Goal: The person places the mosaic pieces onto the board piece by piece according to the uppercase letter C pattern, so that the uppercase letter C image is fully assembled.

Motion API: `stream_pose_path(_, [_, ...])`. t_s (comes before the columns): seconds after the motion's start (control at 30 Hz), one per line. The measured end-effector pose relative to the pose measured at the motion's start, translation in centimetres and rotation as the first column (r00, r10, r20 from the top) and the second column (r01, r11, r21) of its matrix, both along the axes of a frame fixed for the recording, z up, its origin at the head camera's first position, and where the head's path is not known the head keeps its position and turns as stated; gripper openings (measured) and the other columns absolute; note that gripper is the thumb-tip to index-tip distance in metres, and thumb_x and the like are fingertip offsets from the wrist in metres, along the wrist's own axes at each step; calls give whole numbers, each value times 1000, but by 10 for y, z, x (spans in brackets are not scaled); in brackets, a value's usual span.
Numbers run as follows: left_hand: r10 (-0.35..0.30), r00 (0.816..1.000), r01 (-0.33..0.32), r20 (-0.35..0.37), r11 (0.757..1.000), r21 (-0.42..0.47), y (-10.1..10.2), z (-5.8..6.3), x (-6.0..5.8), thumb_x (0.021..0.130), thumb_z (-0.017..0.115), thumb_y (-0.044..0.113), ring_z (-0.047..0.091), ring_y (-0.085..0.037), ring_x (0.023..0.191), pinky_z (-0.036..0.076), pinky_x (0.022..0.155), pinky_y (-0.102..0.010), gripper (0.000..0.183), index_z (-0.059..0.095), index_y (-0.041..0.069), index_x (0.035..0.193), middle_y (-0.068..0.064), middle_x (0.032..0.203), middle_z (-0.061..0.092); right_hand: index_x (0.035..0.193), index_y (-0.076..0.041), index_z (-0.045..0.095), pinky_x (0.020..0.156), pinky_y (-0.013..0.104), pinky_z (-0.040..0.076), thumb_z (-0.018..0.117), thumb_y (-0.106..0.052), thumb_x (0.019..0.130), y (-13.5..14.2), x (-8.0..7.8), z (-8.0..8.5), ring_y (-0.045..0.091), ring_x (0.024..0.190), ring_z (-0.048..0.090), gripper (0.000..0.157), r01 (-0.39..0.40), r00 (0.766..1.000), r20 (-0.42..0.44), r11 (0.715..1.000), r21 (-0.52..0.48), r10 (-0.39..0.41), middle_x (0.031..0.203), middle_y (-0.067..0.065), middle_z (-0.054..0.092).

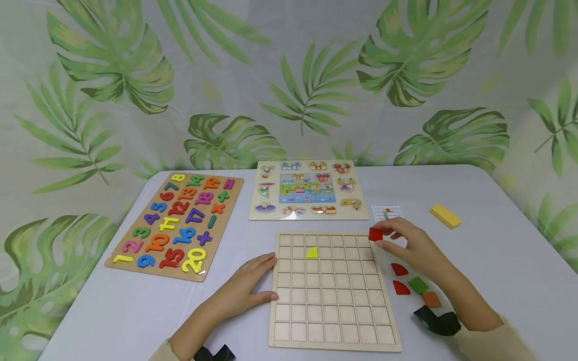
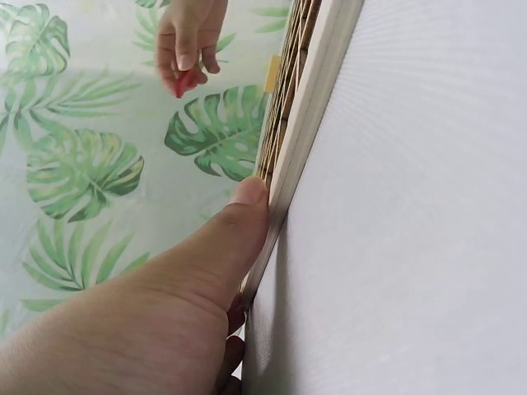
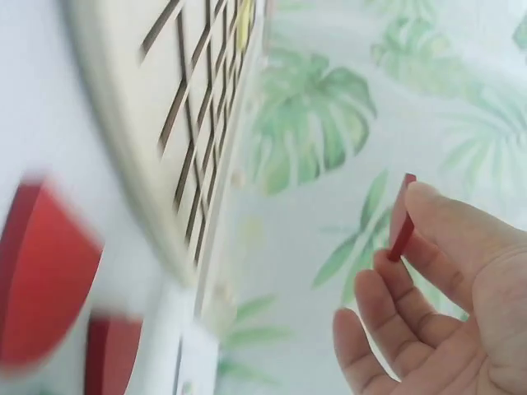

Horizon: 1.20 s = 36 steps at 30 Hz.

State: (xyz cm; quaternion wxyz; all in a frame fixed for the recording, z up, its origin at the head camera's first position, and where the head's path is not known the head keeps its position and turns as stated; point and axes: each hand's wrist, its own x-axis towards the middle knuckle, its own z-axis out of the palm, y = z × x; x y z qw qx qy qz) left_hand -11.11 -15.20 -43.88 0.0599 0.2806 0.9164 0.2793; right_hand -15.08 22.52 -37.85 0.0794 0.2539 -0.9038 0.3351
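Note:
My right hand (image 1: 413, 245) pinches a small red tile (image 1: 375, 234) between thumb and fingertips, at the far right corner of the wooden grid board (image 1: 335, 347). The right wrist view shows this red tile (image 3: 403, 218) edge-on, raised off the board. My left hand (image 1: 246, 288) rests against the board's left edge, thumb and fingers spread; in the left wrist view its thumb (image 2: 239, 214) touches that edge. One yellow quarter-round tile (image 1: 312, 252) lies in a cell near the far side. Right of the board are two red quarter-round tiles (image 1: 399, 269), a green tile (image 1: 418, 285) and an orange tile (image 1: 431, 300).
A number puzzle board (image 1: 113, 262) lies at the left of the white table. Behind the grid board is a picture puzzle (image 1: 257, 213). A printed grid card (image 1: 379, 210) lies beyond my right hand, partly hidden by it, and a yellow block (image 1: 445, 216) sits farther right.

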Motion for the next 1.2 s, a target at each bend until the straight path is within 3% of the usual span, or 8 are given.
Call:
stream_pose_path(0.2, [-6,1000,6,-13,1000,8,0,-1,-1,80,58,52,23,-21,131,22,104,-41,77,33,10,140,-1,144,27,110,-12,60,72,33,49,68,-15,81,-39,-4,-1,19,89,54,31,-138,990,-14,989,-58,137,106,-5,57])
stream_pose_path(0.37, [-14,999,15,-32,999,32,1,-2,-2,80,58,51,24,-23,130,24,103,-43,77,35,8,139,-4,144,29,109,-10,61,73,33,49,68,-13,81,-61,-11,-14,19,88,54,29,-197,978,65,979,-60,200,102,-4,57])
stream_pose_path(0.6, [-20,998,22,-58,999,38,1,-3,-2,81,58,50,26,-26,129,25,102,-45,76,36,6,138,-5,143,30,103,-11,61,65,24,46,68,-20,81,-70,-19,-35,11,78,50,25,-163,964,212,987,-2,160,91,-5,55])
stream_pose_path(0.9, [-7,1000,7,-9,1000,11,0,-1,-1,80,58,52,23,-22,131,22,104,-41,77,34,9,139,-1,144,27,104,-15,61,64,23,42,66,-26,82,-74,-23,-45,10,77,45,25,-196,963,192,981,12,190,92,-6,51])
stream_pose_path(1.2, [-13,1000,13,-21,1000,8,-1,-2,0,80,58,52,22,-19,131,22,105,-39,76,34,10,139,0,144,27,104,-13,61,65,23,44,64,-17,85,-73,-21,-48,11,78,47,20,-174,959,220,984,-48,181,94,-3,53])
